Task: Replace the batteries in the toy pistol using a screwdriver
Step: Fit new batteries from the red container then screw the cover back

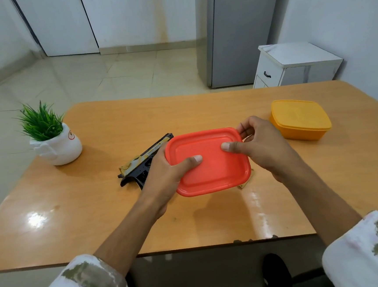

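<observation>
Hands both on a red rectangular plastic container point(209, 162) with its lid on, held just above the middle of the orange-brown wooden table point(145, 227). Left hand point(163, 180) grips the container's left edge, thumb laid flat across the lid, fingers wrapped out of sight underneath. Right hand point(261, 146) takes the right far corner: thumb pressed on the lid, curled fingers hooked at the rim. Whether the lid is lifting at that corner, cannot tell.

Black toy pistol with a yellow-and-tan patterned slide point(144, 163) lies flat on the table just left of the red container, barrel pointing far-right, grip end partly hidden behind the left hand. A small tan object shows under the container's near right corner; too hidden to identify.

Yellow rectangular plastic box with lid point(300, 120) sits closed, far right on the table, near the right hand but apart from it. White ceramic pot with green artificial grass point(53, 141) stands at the far left edge.
</observation>
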